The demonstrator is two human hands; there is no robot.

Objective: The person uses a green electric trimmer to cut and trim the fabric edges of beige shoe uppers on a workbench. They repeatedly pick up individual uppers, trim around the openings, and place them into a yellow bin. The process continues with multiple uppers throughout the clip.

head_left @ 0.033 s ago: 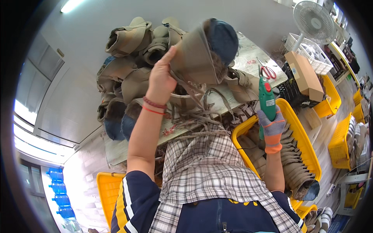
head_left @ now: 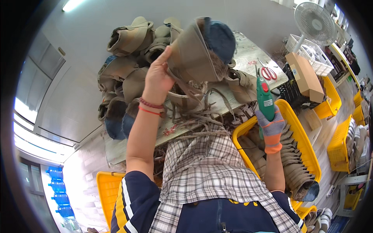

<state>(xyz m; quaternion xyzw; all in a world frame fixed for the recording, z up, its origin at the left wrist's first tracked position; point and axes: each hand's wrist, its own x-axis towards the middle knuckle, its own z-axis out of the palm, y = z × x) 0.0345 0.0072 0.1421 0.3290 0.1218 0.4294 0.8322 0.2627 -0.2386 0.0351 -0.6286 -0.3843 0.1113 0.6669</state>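
My left hand [head_left: 158, 75], bare with red bracelets, grips what looks like a beige shoe upper [head_left: 192, 54] above the table. A fuzzy edge and a dark blue rounded part [head_left: 220, 40] show at its right end. In a grey and orange work glove, my right hand [head_left: 269, 122] is wrapped round a green handheld power tool [head_left: 265, 97] with a red button and thin tip pointing up. Tool and upper are apart. Similar beige uppers [head_left: 130, 37] are piled at the left of the table, and one more upper [head_left: 241, 83] lies near the tool.
Cut fabric strips [head_left: 200, 116] tangle on the table's [head_left: 116, 149] near edge. Red-handled scissors [head_left: 268, 73] lie at its right. A yellow basket [head_left: 285, 110] of nested uppers stands beneath my right arm. Beyond are a cardboard box [head_left: 305, 75], a white crate and a fan [head_left: 314, 22].
My left hand has shifted slightly left with the upper, which has tilted a little. The power tool has moved slightly left and down in my right hand.
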